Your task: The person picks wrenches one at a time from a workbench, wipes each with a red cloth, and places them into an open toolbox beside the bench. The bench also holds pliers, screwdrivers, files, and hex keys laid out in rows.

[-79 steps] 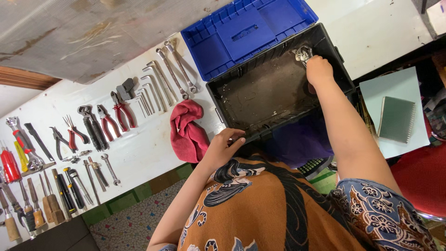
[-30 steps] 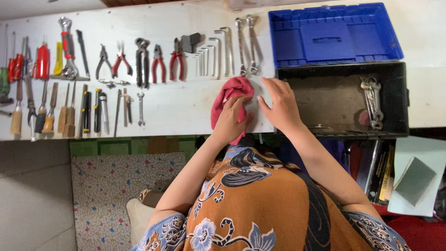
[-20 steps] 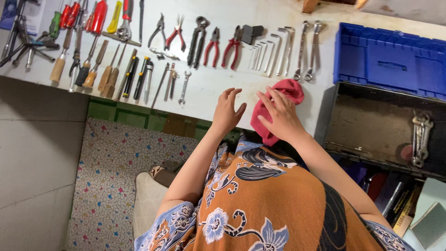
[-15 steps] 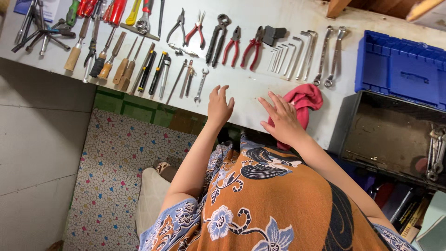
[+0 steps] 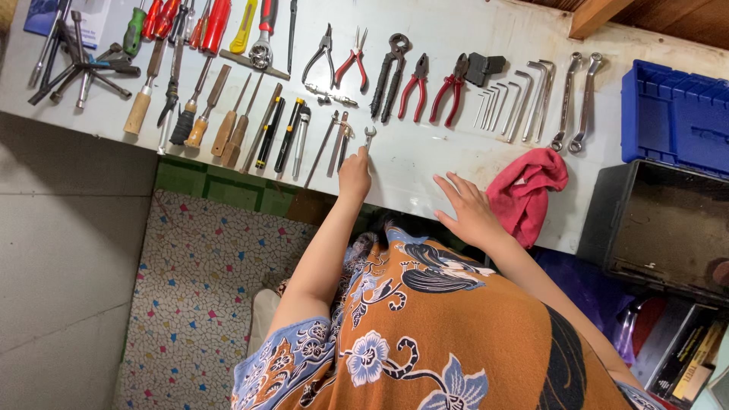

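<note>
My left hand [image 5: 355,168] lay at the near edge of the desk [image 5: 425,163], its fingers [image 5: 361,154] closed over the lower end of a small open-ended spanner [image 5: 369,135], whose forked head showed just above my fingertips; whether I had truly gripped it or only pressed on it I could not tell; my right hand [image 5: 471,211] rested flat on the desk near that same edge, fingers spread wide and holding nothing, just beside a crumpled red rag [image 5: 528,191] that hung partly over the edge; the spanner sat at the right end of a short row of slim metal tools [image 5: 334,140], with two black-handled drivers [image 5: 279,133] and several wooden-handled chisels [image 5: 220,125] further toward the left end of the desk; along the far edge lay a pair of black pincers [image 5: 389,64], red-handled pliers [image 5: 414,85] and a second red-handled pair [image 5: 449,89], then a graded set of hex keys [image 5: 510,102] and two long ring spanners [image 5: 577,102]; nearer the far left corner were red-handled screwdrivers [image 5: 213,23], a yellow-handled tool [image 5: 244,26] and a cross-shaped wheel wrench [image 5: 76,64]; at the right end of the desk stood an open black toolbox [image 5: 661,228] with its blue lid [image 5: 672,114] thrown back toward the far edge; my orange patterned shirt [image 5: 456,334] filled the foreground, and below the desk lay a speckled mosaic floor [image 5: 205,266].
</note>
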